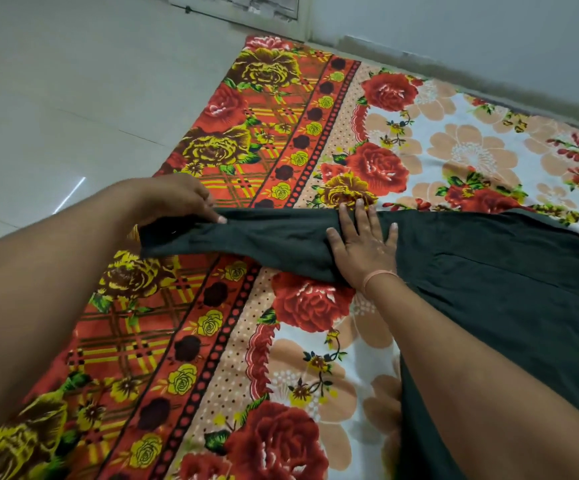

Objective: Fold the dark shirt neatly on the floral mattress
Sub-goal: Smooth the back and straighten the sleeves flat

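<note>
The dark shirt (489, 289) lies spread on the floral mattress (232, 341), its body at the right and one sleeve stretched out to the left. My left hand (180, 199) pinches the sleeve's far edge near the cuff, lifting it slightly off the mattress. My right hand (364, 244) lies flat, fingers spread, pressing the sleeve down where it joins the body. My right forearm crosses over the lower part of the shirt and hides some of it.
The mattress lies on a pale tiled floor (56, 98), which runs along its left side. A light wall (471, 36) borders the mattress at the back right. A door or panel base (246, 8) shows at the top.
</note>
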